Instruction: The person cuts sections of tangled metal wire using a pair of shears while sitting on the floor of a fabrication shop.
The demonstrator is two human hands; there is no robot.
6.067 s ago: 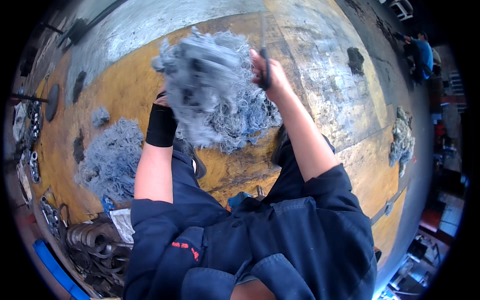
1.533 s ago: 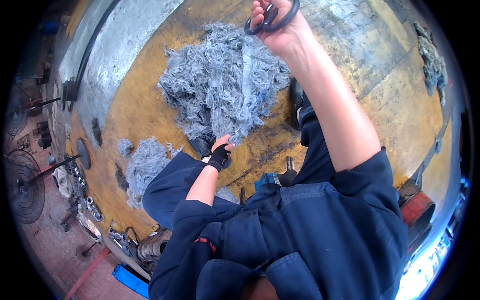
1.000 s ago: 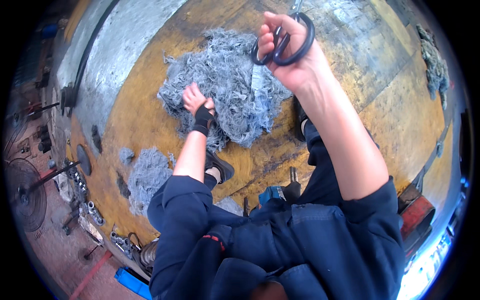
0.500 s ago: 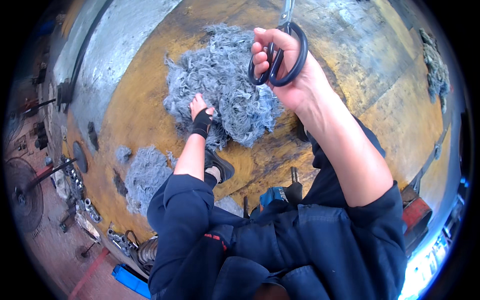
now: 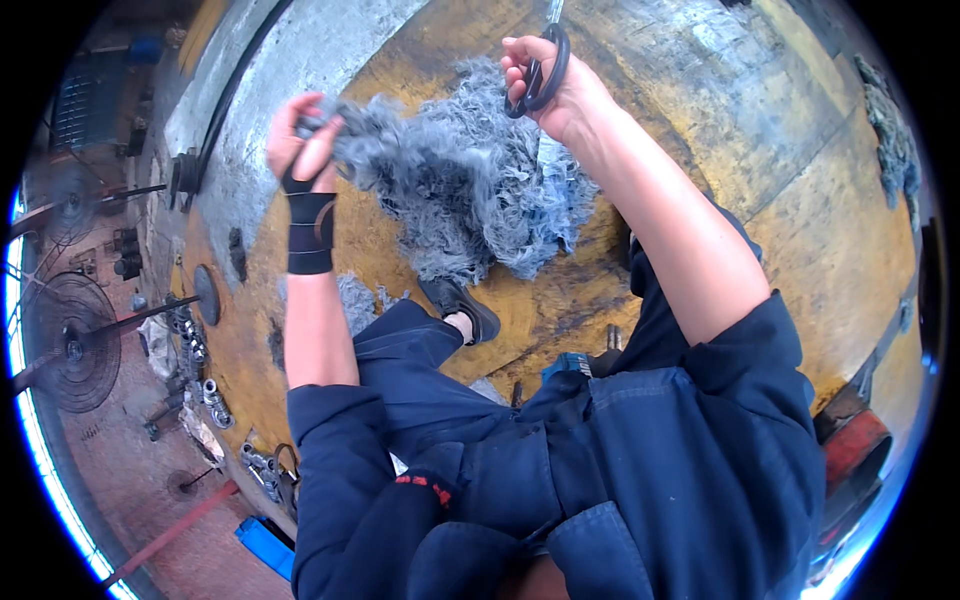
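Note:
A large pile of grey-blue shaggy fibre (image 5: pixel 480 190) lies on the yellow-brown worn floor in front of me. My left hand (image 5: pixel 305 140), with a black wrist support on it, is closed on a tuft of this fibre (image 5: pixel 375 135) and holds it up at the pile's left. The tuft still runs into the heap. In my right hand (image 5: pixel 560 90) are dark-handled scissors (image 5: pixel 548 75), raised over the pile's far right side. My fingers pass through the handle loops; the blades run out past the top of the picture.
A smaller fibre clump (image 5: pixel 357 303) lies beside my left leg, near my dark shoe (image 5: pixel 462 308). Metal parts (image 5: pixel 215 403) line the left floor edge, with a pedestal fan (image 5: pixel 75 345) beyond. More fibre (image 5: pixel 890 140) lies far right, and a red container (image 5: pixel 855 450) stands at the near right.
My left hand has risen off the pile and moved left, pulling a tuft of fibre up with it. The scissors in my right hand have shifted slightly farther away.

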